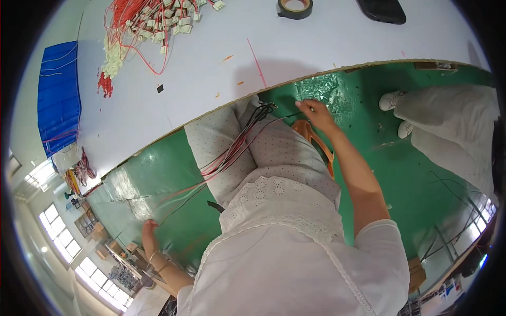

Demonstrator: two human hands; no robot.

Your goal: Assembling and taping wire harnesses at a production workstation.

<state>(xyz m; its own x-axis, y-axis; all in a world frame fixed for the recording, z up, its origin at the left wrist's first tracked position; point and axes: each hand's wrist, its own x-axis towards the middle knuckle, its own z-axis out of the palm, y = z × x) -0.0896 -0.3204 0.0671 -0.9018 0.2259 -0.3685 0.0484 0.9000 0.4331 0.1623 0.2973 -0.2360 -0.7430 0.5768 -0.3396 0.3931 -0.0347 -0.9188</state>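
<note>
A bundle of thin red, black and pale wires point(232, 154) lies across my lap, its black ends gathered near the table edge. My right hand point(314, 112) is out to the right of my knees, fingers closed on a dark wire point(289, 116) that runs back toward the bundle. Low on the left, beyond my thigh, my left hand point(149, 228) is closed on the end of a thin wire that stretches from the bundle. Its fingertips are small in the picture. Both hands are below the level of the tabletop.
On the white table point(200, 68) lie a heap of red wires with white connectors point(168, 21), black tape point(295, 8) and a black phone point(383, 10). A blue tray point(59, 97) is at the far left. An orange stool point(315, 142) and another person's legs point(448, 113) are to the right.
</note>
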